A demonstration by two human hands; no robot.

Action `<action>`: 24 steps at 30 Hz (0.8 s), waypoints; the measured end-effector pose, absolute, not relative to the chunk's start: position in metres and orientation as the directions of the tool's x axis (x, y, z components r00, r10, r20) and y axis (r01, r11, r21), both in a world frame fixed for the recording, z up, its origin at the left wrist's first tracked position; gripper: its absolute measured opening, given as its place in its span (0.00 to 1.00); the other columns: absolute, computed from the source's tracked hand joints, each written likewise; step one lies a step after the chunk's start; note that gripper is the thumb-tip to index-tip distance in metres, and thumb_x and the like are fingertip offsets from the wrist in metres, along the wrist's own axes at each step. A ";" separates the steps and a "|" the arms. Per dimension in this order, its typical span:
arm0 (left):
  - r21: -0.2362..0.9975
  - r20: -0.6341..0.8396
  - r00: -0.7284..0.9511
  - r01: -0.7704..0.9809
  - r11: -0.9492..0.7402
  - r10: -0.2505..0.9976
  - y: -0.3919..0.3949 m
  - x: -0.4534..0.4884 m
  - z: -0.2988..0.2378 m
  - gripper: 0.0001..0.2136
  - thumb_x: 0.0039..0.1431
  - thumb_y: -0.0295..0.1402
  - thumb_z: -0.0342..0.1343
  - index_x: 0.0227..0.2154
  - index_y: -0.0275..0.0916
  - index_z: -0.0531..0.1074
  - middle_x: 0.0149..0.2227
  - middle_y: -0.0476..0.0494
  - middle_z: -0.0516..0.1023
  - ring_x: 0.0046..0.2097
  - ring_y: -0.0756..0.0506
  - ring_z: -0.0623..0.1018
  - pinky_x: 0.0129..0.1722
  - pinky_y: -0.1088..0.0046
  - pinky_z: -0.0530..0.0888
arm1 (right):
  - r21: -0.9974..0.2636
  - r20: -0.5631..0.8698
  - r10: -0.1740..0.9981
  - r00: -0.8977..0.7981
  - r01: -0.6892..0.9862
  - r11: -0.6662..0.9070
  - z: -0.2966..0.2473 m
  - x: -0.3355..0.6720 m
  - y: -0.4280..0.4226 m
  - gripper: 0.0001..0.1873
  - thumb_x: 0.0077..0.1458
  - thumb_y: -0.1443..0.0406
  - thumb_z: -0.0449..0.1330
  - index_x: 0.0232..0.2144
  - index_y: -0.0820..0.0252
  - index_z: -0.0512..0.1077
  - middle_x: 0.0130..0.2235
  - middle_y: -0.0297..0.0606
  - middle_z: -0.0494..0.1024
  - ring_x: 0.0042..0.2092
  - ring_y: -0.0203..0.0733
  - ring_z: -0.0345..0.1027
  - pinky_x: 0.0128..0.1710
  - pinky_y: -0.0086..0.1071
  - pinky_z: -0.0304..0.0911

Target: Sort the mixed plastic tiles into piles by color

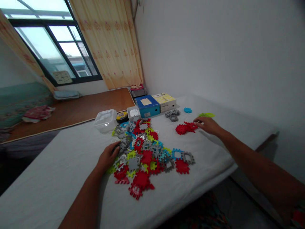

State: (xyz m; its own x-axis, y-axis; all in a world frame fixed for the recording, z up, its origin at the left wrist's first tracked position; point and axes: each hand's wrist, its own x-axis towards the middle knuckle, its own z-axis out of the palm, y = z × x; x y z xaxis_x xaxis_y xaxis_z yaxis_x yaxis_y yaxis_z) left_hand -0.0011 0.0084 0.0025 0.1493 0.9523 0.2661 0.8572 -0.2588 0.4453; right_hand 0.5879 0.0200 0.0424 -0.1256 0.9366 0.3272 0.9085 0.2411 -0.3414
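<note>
A mixed heap of toothed plastic building tiles (pixel 142 178) in red, grey, lime and blue lies on the white-covered bed. At the heap's left edge, my left hand (pixel 109 157) curls its thumb and fingers against a grey toothed tile (pixel 122 147); its fingertips are partly hidden. Farther right, the fingertips of my right hand (pixel 208 124) pinch at the end of a small group of red toothed tiles (pixel 182 128). Lime tiles (pixel 209 114) lie just behind that hand. A blue tile (pixel 188 110) and a cluster of grey tiles (pixel 173 115) lie beyond the red group.
Behind the heap stand a clear plastic tub (pixel 105 122), a round black-and-yellow tin (pixel 122 117), a small white box (pixel 133 112), a blue box (pixel 147 107) and a yellow-and-white box (pixel 165 102). A white wall (pixel 214 54) borders the bed's far side.
</note>
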 end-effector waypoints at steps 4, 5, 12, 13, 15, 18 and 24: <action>0.453 0.267 0.146 0.853 -0.258 0.952 0.007 0.000 0.001 0.26 0.59 0.48 0.44 0.53 0.37 0.71 0.54 0.38 0.76 0.55 0.39 0.74 0.57 0.59 0.69 | -0.381 0.260 0.860 -0.439 0.772 0.509 0.048 0.491 0.021 0.13 0.59 0.61 0.56 0.43 0.57 0.76 0.44 0.41 0.79 0.42 0.43 0.73 0.44 0.34 0.65; 0.454 0.269 0.145 0.853 -0.258 0.952 0.007 0.000 0.000 0.26 0.60 0.48 0.44 0.53 0.37 0.71 0.54 0.38 0.76 0.56 0.39 0.74 0.57 0.59 0.69 | -0.379 0.245 0.837 -0.488 0.747 0.546 0.047 0.470 0.025 0.13 0.59 0.62 0.56 0.44 0.58 0.75 0.44 0.42 0.79 0.43 0.43 0.73 0.45 0.34 0.65; 0.463 0.272 0.130 0.851 -0.248 0.953 0.007 0.001 -0.002 0.26 0.60 0.47 0.44 0.53 0.38 0.71 0.54 0.39 0.76 0.56 0.40 0.73 0.59 0.59 0.67 | -0.264 0.150 0.795 -0.587 0.751 0.605 0.035 0.393 0.074 0.17 0.55 0.70 0.59 0.48 0.61 0.75 0.50 0.50 0.76 0.50 0.48 0.71 0.51 0.39 0.63; 0.462 0.271 0.134 0.851 -0.251 0.953 0.007 0.001 -0.002 0.26 0.60 0.47 0.44 0.54 0.38 0.71 0.54 0.39 0.76 0.56 0.40 0.73 0.59 0.58 0.67 | -0.254 0.129 0.798 -0.588 0.759 0.600 0.035 0.389 0.079 0.17 0.54 0.70 0.60 0.47 0.61 0.76 0.50 0.49 0.76 0.50 0.48 0.71 0.51 0.38 0.63; 0.458 0.277 0.141 0.850 -0.259 0.951 0.007 0.001 -0.002 0.26 0.60 0.47 0.43 0.54 0.37 0.71 0.54 0.39 0.76 0.56 0.40 0.73 0.58 0.59 0.68 | -0.254 0.093 0.809 -0.580 0.772 0.583 0.035 0.386 0.085 0.15 0.51 0.70 0.62 0.44 0.60 0.77 0.49 0.48 0.77 0.49 0.48 0.71 0.49 0.35 0.63; 0.456 0.288 0.155 0.846 -0.278 0.945 0.006 0.001 -0.001 0.27 0.61 0.47 0.43 0.54 0.35 0.71 0.54 0.37 0.76 0.56 0.40 0.73 0.58 0.59 0.68 | -0.280 0.065 0.837 -0.543 0.796 0.537 0.036 0.386 0.088 0.13 0.49 0.69 0.65 0.40 0.61 0.77 0.45 0.46 0.79 0.44 0.46 0.72 0.42 0.31 0.64; 0.465 0.289 0.156 0.839 -0.281 0.945 0.007 0.000 -0.003 0.26 0.61 0.47 0.44 0.54 0.38 0.71 0.55 0.39 0.76 0.56 0.40 0.73 0.58 0.59 0.68 | -0.331 0.080 0.881 -0.465 0.822 0.464 0.038 0.404 0.077 0.14 0.47 0.69 0.66 0.40 0.61 0.74 0.37 0.38 0.80 0.35 0.39 0.71 0.32 0.26 0.61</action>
